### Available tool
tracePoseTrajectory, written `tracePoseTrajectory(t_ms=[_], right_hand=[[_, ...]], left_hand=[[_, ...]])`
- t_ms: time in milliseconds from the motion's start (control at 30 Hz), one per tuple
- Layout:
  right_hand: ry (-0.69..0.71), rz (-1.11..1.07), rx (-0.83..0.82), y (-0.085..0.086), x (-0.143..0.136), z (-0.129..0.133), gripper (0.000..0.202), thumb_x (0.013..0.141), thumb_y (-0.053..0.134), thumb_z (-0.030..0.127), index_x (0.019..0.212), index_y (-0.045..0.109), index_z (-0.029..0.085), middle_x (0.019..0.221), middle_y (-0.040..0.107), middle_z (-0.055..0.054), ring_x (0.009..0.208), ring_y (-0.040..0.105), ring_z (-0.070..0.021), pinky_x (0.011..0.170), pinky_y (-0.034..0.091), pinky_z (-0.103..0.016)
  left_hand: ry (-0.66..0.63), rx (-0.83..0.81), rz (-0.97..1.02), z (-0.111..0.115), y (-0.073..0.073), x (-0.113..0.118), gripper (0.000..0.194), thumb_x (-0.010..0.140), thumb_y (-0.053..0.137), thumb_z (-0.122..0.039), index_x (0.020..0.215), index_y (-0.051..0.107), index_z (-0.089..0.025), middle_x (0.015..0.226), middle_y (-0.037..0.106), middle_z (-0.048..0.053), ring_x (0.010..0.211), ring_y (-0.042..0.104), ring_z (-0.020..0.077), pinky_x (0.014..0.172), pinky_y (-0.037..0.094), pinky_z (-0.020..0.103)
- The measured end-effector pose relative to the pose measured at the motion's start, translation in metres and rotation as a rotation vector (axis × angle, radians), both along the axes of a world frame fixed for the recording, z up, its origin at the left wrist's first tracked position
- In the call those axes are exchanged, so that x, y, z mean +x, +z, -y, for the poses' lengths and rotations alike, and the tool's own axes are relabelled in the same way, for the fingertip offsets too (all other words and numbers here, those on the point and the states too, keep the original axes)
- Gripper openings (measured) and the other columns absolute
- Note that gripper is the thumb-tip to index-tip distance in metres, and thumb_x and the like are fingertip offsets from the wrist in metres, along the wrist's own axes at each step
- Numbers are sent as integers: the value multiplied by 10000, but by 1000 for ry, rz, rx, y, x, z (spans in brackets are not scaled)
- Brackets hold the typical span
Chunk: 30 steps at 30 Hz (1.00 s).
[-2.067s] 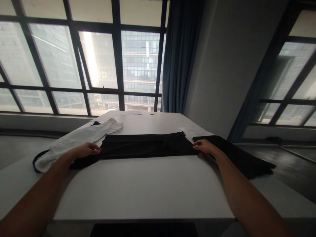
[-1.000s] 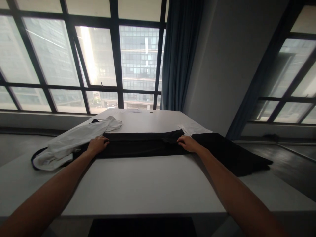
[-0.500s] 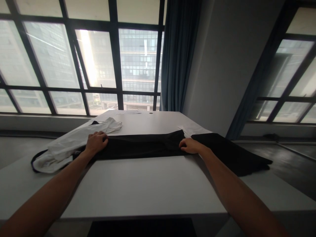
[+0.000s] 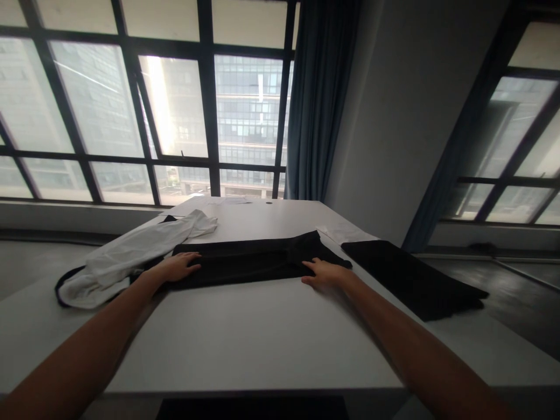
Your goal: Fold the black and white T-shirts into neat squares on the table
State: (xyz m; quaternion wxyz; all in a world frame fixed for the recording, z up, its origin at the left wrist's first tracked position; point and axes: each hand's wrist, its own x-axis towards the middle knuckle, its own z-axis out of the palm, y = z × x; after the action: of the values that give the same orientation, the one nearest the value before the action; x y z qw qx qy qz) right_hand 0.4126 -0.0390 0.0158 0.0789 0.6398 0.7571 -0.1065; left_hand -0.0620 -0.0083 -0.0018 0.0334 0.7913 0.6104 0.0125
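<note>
A black garment (image 4: 245,259), folded into a long strip, lies crosswise on the white table (image 4: 254,338); its exact kind does not show. On its left end rests my left hand (image 4: 179,267), fingers stretched out over the cloth. My right hand (image 4: 321,273) is at the near edge of the right end, its fingers apart and touching the fabric. A corner of the cloth sticks up at the far right, and another part reaches out past my right hand.
Left of the strip lies a heap of white clothing (image 4: 140,248) with black edging. A second black folded cloth (image 4: 406,277) lies along the table's right side. Behind it is a thin white sheet-like piece (image 4: 339,233). Windows and a blue curtain (image 4: 319,105) stand beyond the table.
Both hands have loosened from the black garment and their fingers are now spread. The right hand has shifted slightly left and nearer, and the left hand has come a little nearer too.
</note>
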Motion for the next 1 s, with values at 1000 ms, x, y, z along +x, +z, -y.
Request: tracePoseTrajectory(t_ms=[1000], right_hand=[[187, -110, 121, -4, -141, -46, 723, 871, 473, 662, 1465, 423, 253, 1524, 362, -160, 1362, 363, -401, 1080, 296, -543]], left_hand=[[-75, 86, 36, 41, 23, 34, 509, 856, 493, -594, 1190, 664, -250, 1250, 625, 115, 1138, 586, 322, 965, 435, 443]])
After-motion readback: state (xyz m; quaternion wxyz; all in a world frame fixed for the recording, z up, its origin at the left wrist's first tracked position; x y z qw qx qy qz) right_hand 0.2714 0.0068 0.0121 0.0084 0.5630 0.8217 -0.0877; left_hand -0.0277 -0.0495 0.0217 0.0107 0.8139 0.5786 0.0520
